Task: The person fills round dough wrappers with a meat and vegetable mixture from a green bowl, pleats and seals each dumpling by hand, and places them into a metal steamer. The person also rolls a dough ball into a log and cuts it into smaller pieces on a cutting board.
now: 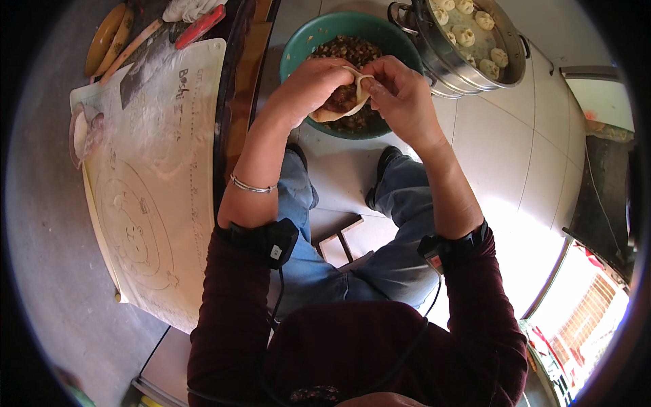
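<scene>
Above a green plastic basin [297, 48], both hands work on a round dough wrapper [364, 95] with dark chopped filling [342, 99] in it. My left hand [321, 84] cups the wrapper from the left, its thumb by the filling. With thumb and fingers, my right hand [402, 96] pinches the wrapper's right edge, which is gathered into a fold. The wrapper stands partly open toward me. Loose chopped filling [346, 47] lies in the basin, partly hidden behind my hands.
At the right rear stands a metal steamer pot [457, 76] holding several pleated buns [464, 35]. On the left table, a floured pastry mat [152, 203] lies near a rolling pin [132, 51], a red object [201, 26], a brown bowl [104, 38] and a white cloth [188, 7].
</scene>
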Available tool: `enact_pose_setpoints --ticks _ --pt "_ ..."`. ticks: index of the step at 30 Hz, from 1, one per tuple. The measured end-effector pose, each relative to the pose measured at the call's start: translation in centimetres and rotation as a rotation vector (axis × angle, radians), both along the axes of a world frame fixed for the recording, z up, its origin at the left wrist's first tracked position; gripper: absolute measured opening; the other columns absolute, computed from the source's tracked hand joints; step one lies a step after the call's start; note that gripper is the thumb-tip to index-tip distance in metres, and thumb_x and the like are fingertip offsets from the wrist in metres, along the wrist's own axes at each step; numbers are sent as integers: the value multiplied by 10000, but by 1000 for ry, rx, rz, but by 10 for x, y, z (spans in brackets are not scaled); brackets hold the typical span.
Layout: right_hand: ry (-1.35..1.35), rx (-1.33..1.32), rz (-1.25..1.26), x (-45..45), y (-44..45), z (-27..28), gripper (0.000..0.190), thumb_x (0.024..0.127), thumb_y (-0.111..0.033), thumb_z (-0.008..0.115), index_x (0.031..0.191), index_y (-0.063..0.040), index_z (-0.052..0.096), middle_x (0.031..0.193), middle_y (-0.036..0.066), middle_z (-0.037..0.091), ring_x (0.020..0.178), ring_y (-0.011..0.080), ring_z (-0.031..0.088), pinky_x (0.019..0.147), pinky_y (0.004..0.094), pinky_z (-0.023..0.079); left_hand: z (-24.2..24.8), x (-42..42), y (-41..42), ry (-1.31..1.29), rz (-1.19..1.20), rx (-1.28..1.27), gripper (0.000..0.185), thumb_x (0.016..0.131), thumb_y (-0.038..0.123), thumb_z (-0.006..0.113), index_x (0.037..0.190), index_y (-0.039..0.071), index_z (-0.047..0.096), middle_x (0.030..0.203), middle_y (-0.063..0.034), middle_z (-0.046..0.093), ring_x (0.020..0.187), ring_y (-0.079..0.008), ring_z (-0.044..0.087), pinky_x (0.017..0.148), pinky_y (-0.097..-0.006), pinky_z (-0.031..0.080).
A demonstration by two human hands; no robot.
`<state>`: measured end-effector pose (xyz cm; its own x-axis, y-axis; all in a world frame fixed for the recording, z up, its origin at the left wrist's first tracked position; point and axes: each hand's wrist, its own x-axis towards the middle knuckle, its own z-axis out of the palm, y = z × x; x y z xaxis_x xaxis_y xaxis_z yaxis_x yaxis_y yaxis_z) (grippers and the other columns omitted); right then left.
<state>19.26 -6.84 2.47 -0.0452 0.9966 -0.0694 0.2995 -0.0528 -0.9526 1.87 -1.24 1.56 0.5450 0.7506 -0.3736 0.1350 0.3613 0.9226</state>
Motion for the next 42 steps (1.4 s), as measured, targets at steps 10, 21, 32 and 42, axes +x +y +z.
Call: enact_pose_setpoints --ticks 10,21,32,42 --pt "171 -24 140 3 -7 14 101 883 -30 590 974 8 567 737 25 566 637 83 540 565 236 460 25 -14 4 -44 -246 36 339 878 176 518 1161 4 591 1044 -47 639 877 -87 617 783 -231 486" --pt "398 28 -146 -13 -6 -3 96 911 -53 571 973 4 525 753 29 562 607 66 545 522 202 479 -10 16 -14 -560 338 -129 350 903 196 589 1221 62 525 1118 -105 601 1001 -206 601 862 -420 507" --pt "330 46 -156 -10 -5 2 203 892 -42 590 1089 1 565 833 33 600 654 50 540 528 186 457 1 19 -14 -530 384 -125 219 813 8 621 1029 44 624 955 -57 631 854 -136 614 745 -281 519" --pt "-47 306 -95 -5 -8 10 256 775 42 637 1022 -19 617 769 92 599 663 185 593 614 284 490 3 14 -12 -306 268 -49 206 798 3 571 981 26 662 915 -42 643 826 -117 606 750 -254 492"
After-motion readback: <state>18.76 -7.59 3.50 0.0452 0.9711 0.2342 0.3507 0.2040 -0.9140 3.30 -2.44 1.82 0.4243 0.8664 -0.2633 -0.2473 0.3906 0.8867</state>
